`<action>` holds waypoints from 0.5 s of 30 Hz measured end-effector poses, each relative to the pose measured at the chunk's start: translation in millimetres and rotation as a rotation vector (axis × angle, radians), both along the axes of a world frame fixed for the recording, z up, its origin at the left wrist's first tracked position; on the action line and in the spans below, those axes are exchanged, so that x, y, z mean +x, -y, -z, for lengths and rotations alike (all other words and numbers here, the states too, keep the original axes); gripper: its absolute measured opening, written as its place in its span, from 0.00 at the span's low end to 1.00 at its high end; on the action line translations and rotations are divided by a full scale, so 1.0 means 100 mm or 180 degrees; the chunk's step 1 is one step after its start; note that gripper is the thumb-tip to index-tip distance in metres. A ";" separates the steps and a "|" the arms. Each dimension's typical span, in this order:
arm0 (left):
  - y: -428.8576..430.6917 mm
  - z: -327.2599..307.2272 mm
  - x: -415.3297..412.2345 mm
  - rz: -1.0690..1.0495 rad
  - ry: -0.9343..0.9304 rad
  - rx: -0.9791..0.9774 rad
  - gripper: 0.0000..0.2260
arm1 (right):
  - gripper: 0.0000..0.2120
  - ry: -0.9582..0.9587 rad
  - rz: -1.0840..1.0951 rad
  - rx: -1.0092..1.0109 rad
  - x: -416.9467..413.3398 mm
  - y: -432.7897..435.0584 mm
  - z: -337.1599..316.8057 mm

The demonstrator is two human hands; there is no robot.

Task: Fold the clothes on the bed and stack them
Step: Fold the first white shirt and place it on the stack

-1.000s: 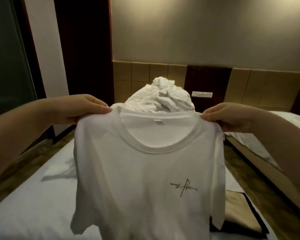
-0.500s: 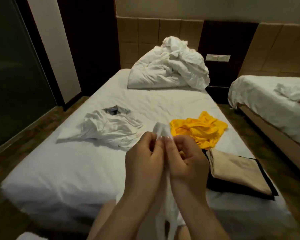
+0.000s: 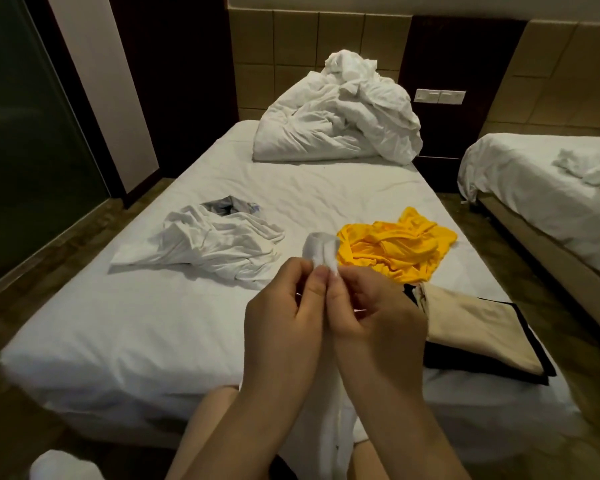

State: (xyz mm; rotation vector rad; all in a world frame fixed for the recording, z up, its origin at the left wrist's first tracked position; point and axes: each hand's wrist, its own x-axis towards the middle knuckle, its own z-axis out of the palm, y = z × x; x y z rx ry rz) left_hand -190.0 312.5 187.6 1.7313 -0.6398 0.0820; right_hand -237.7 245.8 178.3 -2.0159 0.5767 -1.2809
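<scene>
Both my hands meet in front of me over the foot of the bed [image 3: 136,341]. My left hand [image 3: 284,327] and my right hand [image 3: 374,320] pinch the white T-shirt [image 3: 321,249] together at its top; a small fold sticks up above my fingers and the rest hangs down between my forearms. A crumpled white garment [image 3: 215,244] lies on the sheet to the left. To the right lies a bunched yellow garment [image 3: 399,247]. A folded beige piece [image 3: 475,330] rests on a folded black piece [image 3: 530,368] at the bed's right edge.
A heap of white duvet [image 3: 336,119] fills the head of the bed. A second bed [image 3: 541,188] stands to the right across a narrow floor gap. A dark glass panel [image 3: 21,150] runs along the left. A white sock [image 3: 63,465] shows at the bottom left.
One second ago I held the T-shirt spread wide by its shoulders. My hands have come together, doubling the shirt lengthwise, and my view has dropped toward the bed.
</scene>
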 end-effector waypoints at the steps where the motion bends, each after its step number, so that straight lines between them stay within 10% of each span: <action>1: 0.00 0.01 0.01 0.0003 0.0031 0.0055 0.14 | 0.17 -0.0031 -0.0005 -0.0066 0.00 -0.01 0.00; 15: -0.12 -0.14 0.16 0.0003 0.0500 0.0368 0.05 | 0.18 0.0163 -0.1542 0.0851 -0.03 -0.07 -0.15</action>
